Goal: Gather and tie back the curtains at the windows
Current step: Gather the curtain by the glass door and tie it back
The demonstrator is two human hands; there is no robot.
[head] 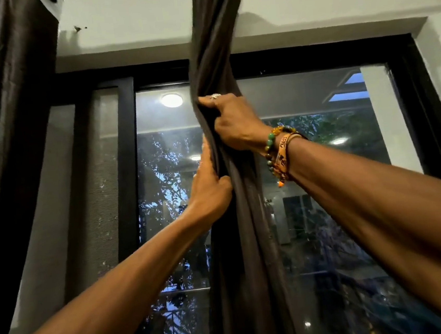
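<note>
Brown curtain (246, 259) hung twisted before the window (311, 58), glass showing either side; right hand (237, 127) gripped it high, left hand (208, 192) gripped it just below. At left edge hung a second curtain (3, 108).

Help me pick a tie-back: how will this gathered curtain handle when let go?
Probably floppy: the curtain twists into soft folds where the right hand and left hand grip it. Likely spreads loose if released; nothing ties it.
</note>
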